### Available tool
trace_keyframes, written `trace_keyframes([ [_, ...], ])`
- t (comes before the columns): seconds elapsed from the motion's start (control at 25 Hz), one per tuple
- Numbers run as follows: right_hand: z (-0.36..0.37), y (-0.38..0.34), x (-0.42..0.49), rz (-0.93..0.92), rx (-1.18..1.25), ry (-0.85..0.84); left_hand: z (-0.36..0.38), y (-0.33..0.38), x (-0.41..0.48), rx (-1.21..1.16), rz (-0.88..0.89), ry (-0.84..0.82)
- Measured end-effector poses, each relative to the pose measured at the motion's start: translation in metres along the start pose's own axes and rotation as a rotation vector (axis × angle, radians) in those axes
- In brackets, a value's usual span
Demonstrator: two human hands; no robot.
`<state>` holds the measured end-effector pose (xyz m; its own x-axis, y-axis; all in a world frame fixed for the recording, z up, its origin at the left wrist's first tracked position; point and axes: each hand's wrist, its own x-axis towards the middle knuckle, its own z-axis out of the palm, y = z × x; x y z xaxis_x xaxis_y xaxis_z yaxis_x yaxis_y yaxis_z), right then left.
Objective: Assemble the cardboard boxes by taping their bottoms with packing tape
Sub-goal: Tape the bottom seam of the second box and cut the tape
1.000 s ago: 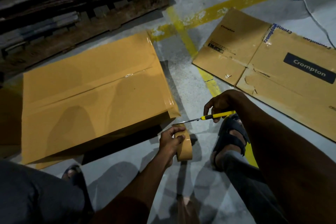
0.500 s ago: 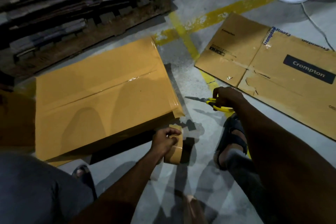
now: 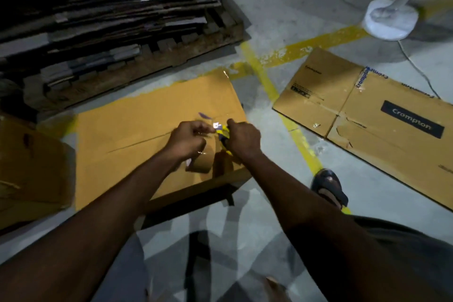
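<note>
On the concrete floor [image 3: 289, 7], directly in front of the person, lies one cardboard box [image 3: 137, 135] with its closed flaps facing up. Its long axis runs left to right, with the right end angled away from the person. The centre seam follows that axis and carries a glossy strip of tape. The interior of the box is not visible.

Item count:
- One tape roll [image 3: 204, 163], brown, held over the near right corner of the box. Its outer band faces the camera; the direction of its core cannot be determined.
- One pair of scissors [image 3: 222, 133] with yellow handles, between the two hands. The blades are blurred and appear to point away toward the far left.
- One second box [image 3: 29, 167] at the left edge of the view, just beside the first.
- One flattened carton [image 3: 362, 110] printed "Crompton", lying flat on the floor to the right, well apart from the box.
- One wooden pallet [image 3: 152, 66] at the far left, carrying a stack of flattened cartons [image 3: 105, 14].

Hand state:
- Left hand [image 3: 187, 141]: fingers curled, gripping the tape roll from above.
- Right hand [image 3: 244, 141]: fingers clenched round the scissor handles, close beside the left hand.

Yellow floor lines [image 3: 268, 86] cross between the box and the flattened carton. One white fan base [image 3: 389, 19] stands at the far right. One sandalled foot [image 3: 329, 189] rests on the floor right of the box.
</note>
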<state>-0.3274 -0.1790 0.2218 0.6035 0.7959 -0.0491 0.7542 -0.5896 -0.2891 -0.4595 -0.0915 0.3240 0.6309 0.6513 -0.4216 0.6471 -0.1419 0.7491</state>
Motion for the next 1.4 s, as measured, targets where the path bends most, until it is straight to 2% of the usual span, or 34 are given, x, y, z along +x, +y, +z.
trace_keyframes([
  [0.12,0.029,-0.033,0.004,0.020,0.023,-0.059,-0.025,-0.006,0.011,0.166,0.077,0.154],
  [0.24,0.044,-0.034,-0.001,0.032,0.042,-0.112,-0.039,-0.023,0.019,0.151,0.006,0.270],
  [0.4,0.033,-0.029,-0.010,-0.012,0.085,-0.166,-0.044,-0.023,0.019,0.081,-0.056,0.316],
  [0.52,0.006,-0.024,-0.005,0.123,0.245,-0.222,-0.038,-0.007,0.007,0.069,-0.050,0.329],
  [0.76,-0.014,0.037,-0.012,0.457,0.703,-0.173,-0.040,0.036,0.014,0.101,0.079,0.318],
  [0.92,-0.024,0.085,-0.039,0.708,0.972,-0.461,-0.033,0.063,0.038,0.047,0.160,0.314],
  [1.04,-0.017,0.094,-0.055,0.722,1.031,-0.581,-0.030,0.063,0.046,0.065,0.163,0.311],
  [1.4,0.001,0.092,-0.053,0.760,1.075,-0.507,-0.033,0.051,0.047,0.069,0.127,0.290],
])
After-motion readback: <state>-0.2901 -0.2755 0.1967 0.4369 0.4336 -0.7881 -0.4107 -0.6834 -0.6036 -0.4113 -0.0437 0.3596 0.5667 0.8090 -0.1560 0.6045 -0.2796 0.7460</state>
